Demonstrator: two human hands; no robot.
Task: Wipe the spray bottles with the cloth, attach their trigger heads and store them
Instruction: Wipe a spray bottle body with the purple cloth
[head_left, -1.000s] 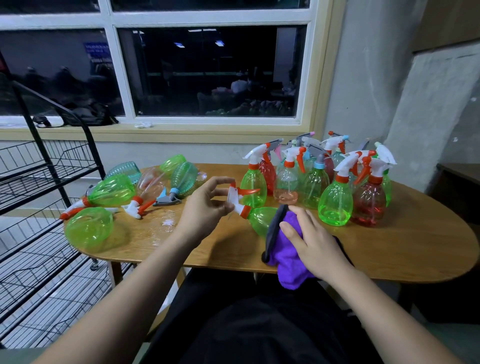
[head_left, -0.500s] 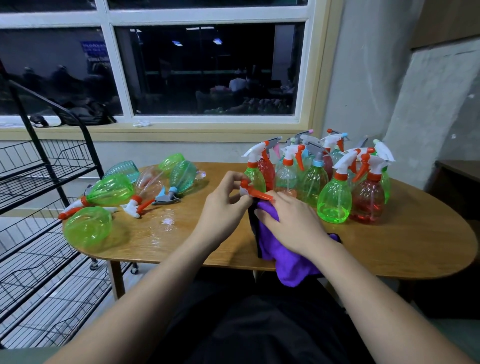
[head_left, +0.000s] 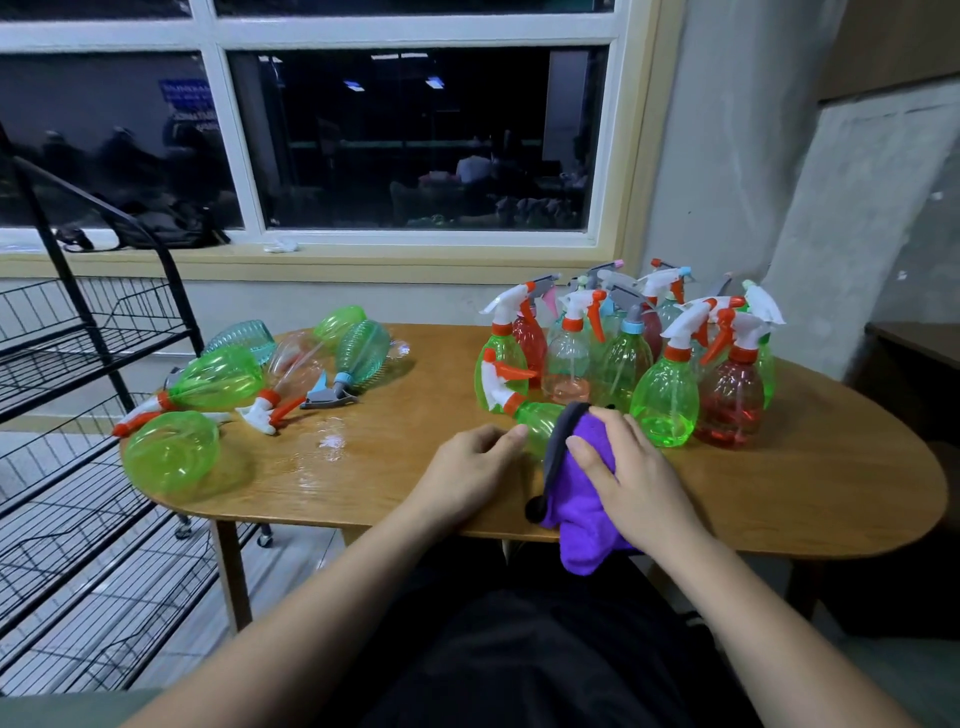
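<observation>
A green spray bottle (head_left: 537, 422) lies tilted on the wooden table (head_left: 779, 493), its white and orange trigger head (head_left: 497, 380) pointing up and away from me. A purple cloth (head_left: 579, 512) with a grey edge wraps the bottle's body. My right hand (head_left: 636, 480) grips the cloth around the bottle. My left hand (head_left: 467, 473) rests on the table just left of the bottle, fingers loosely curled and thumb tip by the bottle's shoulder. Most of the bottle's body is hidden under the cloth.
Several upright bottles with trigger heads (head_left: 667, 400) stand close behind my right hand. Several bottles lie on the table's left side (head_left: 218, 379), with a headless green bottle (head_left: 171, 452) and a loose grey trigger head (head_left: 327, 399). A black wire rack (head_left: 78, 364) stands left of the table.
My left hand has let go of the trigger head and dropped to the table. My right hand has slid the cloth down the bottle toward me, and the bottle has tipped lower.
</observation>
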